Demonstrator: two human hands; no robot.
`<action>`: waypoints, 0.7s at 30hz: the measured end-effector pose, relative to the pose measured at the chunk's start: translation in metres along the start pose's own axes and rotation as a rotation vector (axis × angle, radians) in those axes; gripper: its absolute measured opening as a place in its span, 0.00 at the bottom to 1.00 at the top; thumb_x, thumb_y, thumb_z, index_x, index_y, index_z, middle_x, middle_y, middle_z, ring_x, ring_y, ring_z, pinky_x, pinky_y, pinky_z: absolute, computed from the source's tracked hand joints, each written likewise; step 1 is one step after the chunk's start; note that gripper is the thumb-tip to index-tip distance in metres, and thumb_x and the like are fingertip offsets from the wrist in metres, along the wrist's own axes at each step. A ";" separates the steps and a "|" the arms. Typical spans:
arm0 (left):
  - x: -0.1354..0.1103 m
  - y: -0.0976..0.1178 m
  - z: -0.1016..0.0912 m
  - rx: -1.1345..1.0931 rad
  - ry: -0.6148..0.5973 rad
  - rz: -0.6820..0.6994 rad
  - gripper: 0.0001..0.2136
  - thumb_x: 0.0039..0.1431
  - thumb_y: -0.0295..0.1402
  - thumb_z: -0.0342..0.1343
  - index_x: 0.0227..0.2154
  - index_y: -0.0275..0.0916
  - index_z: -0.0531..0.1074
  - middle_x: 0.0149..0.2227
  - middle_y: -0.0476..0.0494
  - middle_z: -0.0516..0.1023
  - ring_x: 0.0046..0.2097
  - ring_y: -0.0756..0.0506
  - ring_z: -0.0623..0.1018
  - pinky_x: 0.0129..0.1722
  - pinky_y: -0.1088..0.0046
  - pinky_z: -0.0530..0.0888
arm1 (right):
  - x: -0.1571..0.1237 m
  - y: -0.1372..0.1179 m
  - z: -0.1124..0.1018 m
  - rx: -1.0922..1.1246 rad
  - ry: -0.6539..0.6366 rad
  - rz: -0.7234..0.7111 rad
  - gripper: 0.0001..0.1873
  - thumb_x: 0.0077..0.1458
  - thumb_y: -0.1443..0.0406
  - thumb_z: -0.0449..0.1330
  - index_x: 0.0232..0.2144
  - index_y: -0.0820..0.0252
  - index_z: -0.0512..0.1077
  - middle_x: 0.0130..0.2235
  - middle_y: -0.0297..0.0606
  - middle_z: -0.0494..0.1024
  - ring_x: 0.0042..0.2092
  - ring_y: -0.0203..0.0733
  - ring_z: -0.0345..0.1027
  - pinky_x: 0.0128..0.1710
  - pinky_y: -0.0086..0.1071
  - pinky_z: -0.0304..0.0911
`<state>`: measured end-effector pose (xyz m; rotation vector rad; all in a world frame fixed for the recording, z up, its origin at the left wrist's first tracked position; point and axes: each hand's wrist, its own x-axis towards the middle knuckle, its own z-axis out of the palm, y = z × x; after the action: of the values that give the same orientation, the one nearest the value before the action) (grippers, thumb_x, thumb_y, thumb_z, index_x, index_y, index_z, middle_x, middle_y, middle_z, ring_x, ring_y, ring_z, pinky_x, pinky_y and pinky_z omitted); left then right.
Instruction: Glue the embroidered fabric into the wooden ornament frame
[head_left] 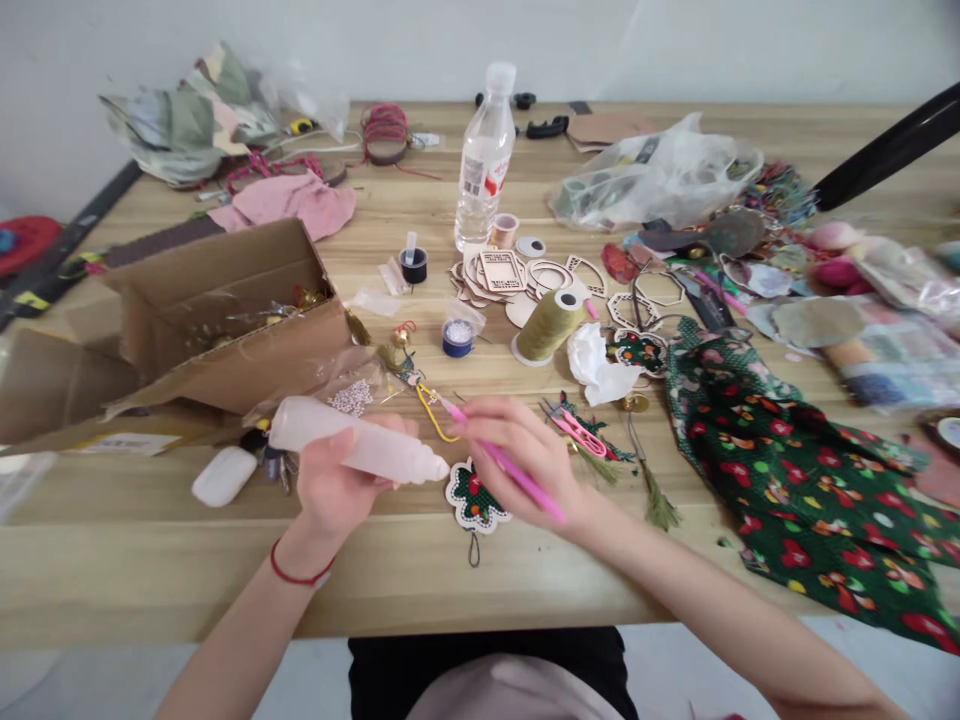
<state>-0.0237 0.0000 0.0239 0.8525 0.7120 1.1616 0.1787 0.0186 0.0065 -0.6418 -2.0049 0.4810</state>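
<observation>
My left hand (334,485) is wrapped round a white squeeze bottle (352,447) that lies nearly level, its nozzle pointing right. My right hand (521,455) is closed on a thin pink stick-like tool (510,470), its tip near the bottle's nozzle. Just below the nozzle, on the wooden table (150,560), lies a scalloped wooden ornament (474,497) covered with green and red fabric, a cord loop at its lower end. A red band circles my left wrist.
An open cardboard box (217,320) stands at the left. Green floral fabric (795,460) spreads at the right. Pink snips (576,428), an olive thread spool (550,326), wooden cutouts (517,275), a water bottle (486,160) and a small bead jar (457,337) crowd the middle.
</observation>
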 end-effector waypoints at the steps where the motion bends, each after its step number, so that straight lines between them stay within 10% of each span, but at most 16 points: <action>1: 0.000 0.000 0.002 0.021 -0.006 0.007 0.23 0.49 0.53 0.60 0.15 0.37 0.71 0.15 0.45 0.63 0.21 0.49 0.63 0.19 0.72 0.55 | -0.009 -0.003 0.000 -0.044 0.007 -0.030 0.18 0.62 0.73 0.52 0.51 0.54 0.68 0.45 0.44 0.76 0.46 0.42 0.74 0.43 0.34 0.72; 8: 0.003 0.002 0.005 0.100 -0.035 0.003 0.23 0.49 0.53 0.59 0.15 0.37 0.72 0.14 0.45 0.63 0.21 0.49 0.63 0.22 0.68 0.57 | -0.054 0.003 0.015 -0.064 -0.065 -0.268 0.14 0.67 0.66 0.45 0.45 0.56 0.71 0.43 0.43 0.77 0.41 0.40 0.73 0.38 0.32 0.72; 15: 0.004 -0.001 0.004 0.109 -0.063 0.016 0.24 0.52 0.54 0.57 0.15 0.36 0.73 0.14 0.45 0.63 0.21 0.48 0.63 0.22 0.68 0.58 | -0.063 0.000 0.021 -0.076 -0.289 -0.035 0.14 0.66 0.64 0.50 0.47 0.52 0.74 0.37 0.38 0.78 0.39 0.41 0.72 0.38 0.35 0.72; 21: 0.004 -0.003 0.004 0.115 -0.144 0.026 0.24 0.55 0.53 0.54 0.17 0.37 0.73 0.14 0.45 0.65 0.21 0.48 0.62 0.23 0.68 0.59 | -0.057 0.001 0.020 -0.148 -0.144 -0.338 0.09 0.60 0.70 0.59 0.42 0.54 0.74 0.39 0.39 0.76 0.42 0.40 0.72 0.42 0.32 0.70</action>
<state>-0.0185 0.0026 0.0232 1.0344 0.6552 1.0781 0.1851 -0.0171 -0.0419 -0.3513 -2.2460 0.1806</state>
